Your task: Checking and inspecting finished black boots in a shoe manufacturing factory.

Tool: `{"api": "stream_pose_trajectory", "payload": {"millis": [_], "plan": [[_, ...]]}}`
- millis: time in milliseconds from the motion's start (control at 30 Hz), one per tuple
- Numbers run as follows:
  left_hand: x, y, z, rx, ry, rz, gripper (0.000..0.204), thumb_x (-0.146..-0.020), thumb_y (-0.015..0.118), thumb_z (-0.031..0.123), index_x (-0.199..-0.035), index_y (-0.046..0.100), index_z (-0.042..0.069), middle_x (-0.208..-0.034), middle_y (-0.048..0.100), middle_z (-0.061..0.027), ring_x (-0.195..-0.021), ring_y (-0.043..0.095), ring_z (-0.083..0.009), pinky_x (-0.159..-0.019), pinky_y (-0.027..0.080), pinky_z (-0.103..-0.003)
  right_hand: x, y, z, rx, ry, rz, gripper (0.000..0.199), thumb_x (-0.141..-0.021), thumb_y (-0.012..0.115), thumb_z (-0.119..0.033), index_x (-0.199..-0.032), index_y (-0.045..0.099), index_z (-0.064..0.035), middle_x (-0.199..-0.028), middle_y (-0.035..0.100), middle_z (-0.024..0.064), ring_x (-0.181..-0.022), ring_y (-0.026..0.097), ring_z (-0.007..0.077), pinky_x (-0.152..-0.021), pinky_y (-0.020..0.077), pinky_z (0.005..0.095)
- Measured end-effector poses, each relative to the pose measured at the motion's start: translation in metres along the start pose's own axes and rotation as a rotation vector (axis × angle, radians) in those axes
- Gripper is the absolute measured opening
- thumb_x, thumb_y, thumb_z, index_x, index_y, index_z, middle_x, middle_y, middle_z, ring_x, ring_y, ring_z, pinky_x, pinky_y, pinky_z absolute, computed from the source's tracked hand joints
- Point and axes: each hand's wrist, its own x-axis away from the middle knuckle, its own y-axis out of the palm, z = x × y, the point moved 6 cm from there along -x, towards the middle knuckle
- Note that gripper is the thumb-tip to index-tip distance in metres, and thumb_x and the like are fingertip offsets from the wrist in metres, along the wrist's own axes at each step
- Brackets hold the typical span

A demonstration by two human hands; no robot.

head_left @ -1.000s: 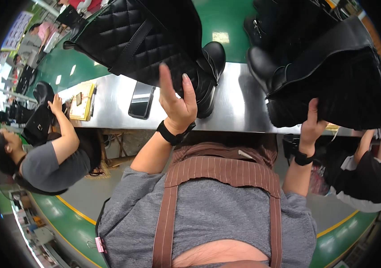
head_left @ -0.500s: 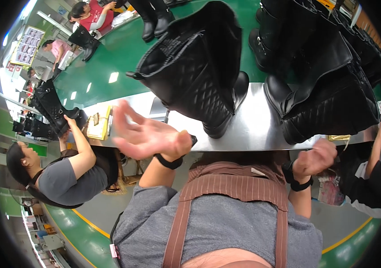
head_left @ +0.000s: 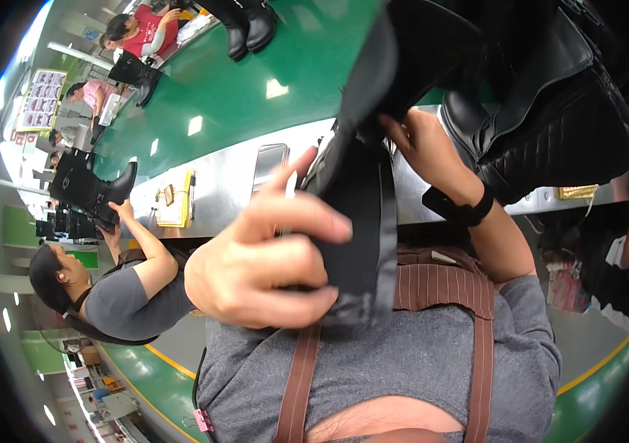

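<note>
Toward the left rim, a co-worker point(head_left: 137, 310) in a grey short-sleeved top sits turned to the bench, both hands on a buckled black boot point(head_left: 82, 188) that is tipped over with its toe pointing up. Just beside that person's reach, a yellow booklet point(head_left: 175, 201) lies on the stainless-steel bench point(head_left: 416, 199), a small tan piece on top of it and a pen point(head_left: 192, 196) along its right edge. Farther right, a smartphone point(head_left: 271, 164) lies flat near the bench's far side.

Nearest the camera comes the left hand point(head_left: 263, 262), blurred, its fingers half curled and spread apart in front of a tall black boot point(head_left: 362, 199); whether it grips the leather I cannot tell. That boot is at the middle of the view, tilted over the bench edge, its dark shaft reaching down toward the wearer's chest. On its right side, the right hand point(head_left: 438, 155), with a black wristband point(head_left: 463, 205), pinches the black material between thumb and bent fingers. Just beyond it, a quilted black boot point(head_left: 558, 133) stands on the bench, and a yellow pad point(head_left: 578, 192) lies near its heel.
</note>
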Motion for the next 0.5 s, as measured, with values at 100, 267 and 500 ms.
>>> {"api": "stream_pose_trajectory", "payload": {"millis": [100,267,500], "plan": [[0.017,0.005,0.002,0.203,0.221,0.23,0.013,-0.063,0.072,0.0,-0.069,0.063,0.008,-0.094,0.064,-0.0046,-0.105,0.057,-0.0312,-0.104,0.029,-0.075,0.001,-0.009,0.012,-0.13,-0.139,0.197,0.022,-0.096,0.057,-0.017,-0.093,0.059,0.0038,-0.065,0.057,0.021,-0.057,0.054,0.0379,-0.055,0.0436,0.041],[0.028,-0.002,-0.033,-0.439,-0.428,0.915,0.043,-0.068,0.077,-0.001,-0.108,0.064,0.006,-0.136,0.041,-0.022,-0.126,0.045,-0.0393,-0.102,0.046,-0.051,0.009,-0.008,0.027,-0.127,-0.049,0.191,0.023,-0.097,0.057,-0.018,-0.089,0.059,0.0037,-0.066,0.054,0.0175,-0.057,0.05,0.0288,-0.056,0.0426,0.0371],[0.066,0.107,-0.091,-0.629,-0.463,1.203,0.11,-0.067,0.087,0.019,-0.148,0.016,-0.001,-0.149,0.016,-0.0295,-0.134,0.032,-0.0421,-0.113,0.023,-0.051,0.051,0.004,0.075,-0.211,0.263,0.108,0.027,-0.095,0.059,-0.028,-0.1,0.068,-0.0025,-0.086,0.067,0.0116,-0.077,0.064,0.0164,-0.073,0.0498,0.0294]]}}
